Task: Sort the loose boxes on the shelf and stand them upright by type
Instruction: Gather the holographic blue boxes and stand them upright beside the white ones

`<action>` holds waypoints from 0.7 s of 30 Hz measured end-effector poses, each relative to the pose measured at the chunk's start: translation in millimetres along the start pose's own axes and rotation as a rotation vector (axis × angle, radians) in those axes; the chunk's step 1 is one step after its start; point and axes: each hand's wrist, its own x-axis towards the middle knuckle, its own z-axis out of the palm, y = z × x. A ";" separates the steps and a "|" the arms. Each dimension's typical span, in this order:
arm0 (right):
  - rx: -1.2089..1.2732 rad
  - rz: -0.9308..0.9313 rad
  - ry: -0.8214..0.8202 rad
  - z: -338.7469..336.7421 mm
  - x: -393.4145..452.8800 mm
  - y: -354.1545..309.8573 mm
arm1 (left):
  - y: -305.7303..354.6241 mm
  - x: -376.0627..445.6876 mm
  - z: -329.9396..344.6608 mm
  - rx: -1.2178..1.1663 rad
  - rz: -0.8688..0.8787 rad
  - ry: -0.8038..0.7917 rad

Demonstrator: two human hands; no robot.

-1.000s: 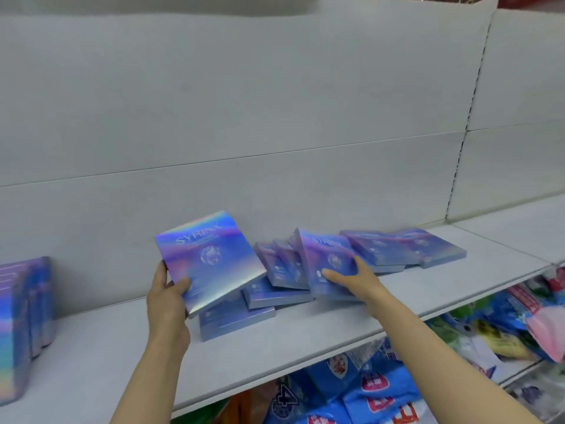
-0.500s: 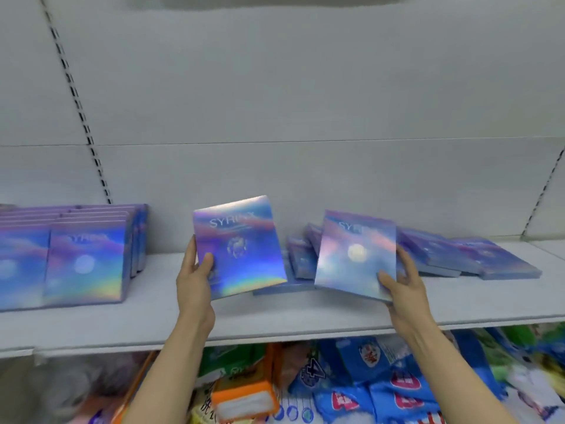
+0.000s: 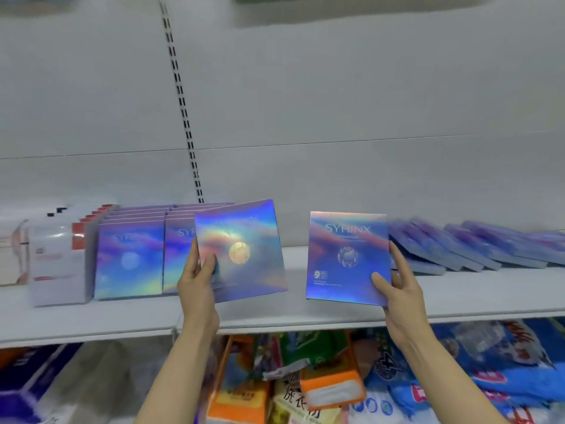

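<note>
Left hand (image 3: 197,289) pinches the lower left edge of a flat, glossy holographic box (image 3: 241,249) with a gold disc, tilted, held above the white shelf (image 3: 458,296). Right hand (image 3: 397,289) grips the lower right corner of a matching square box (image 3: 347,257) printed SYRINX, held upright. Left: two rows of upright boxes (image 3: 130,258) stand on the shelf. Right: loose boxes (image 3: 452,250) lie toppled, overlapping like shingles. Crinkled plastic packets (image 3: 458,368) sit below
</note>
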 end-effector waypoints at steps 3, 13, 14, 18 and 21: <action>-0.006 -0.026 0.019 41.2 -15.8 12.0 | 9.8 16.5 -34.4 -0.009 0.020 -0.005; -0.072 -0.012 -0.064 117.0 -28.9 41.8 | 26.3 49.6 -106.6 0.012 0.095 0.031; -0.062 -0.006 -0.079 122.8 -28.1 45.0 | 27.3 51.6 -113.3 0.021 0.101 0.039; -0.011 0.013 -0.122 148.8 -31.5 55.7 | 35.0 63.7 -145.2 0.066 0.133 0.071; -0.039 0.020 -0.153 167.8 -32.6 65.4 | 41.0 80.9 -169.7 0.124 0.182 0.103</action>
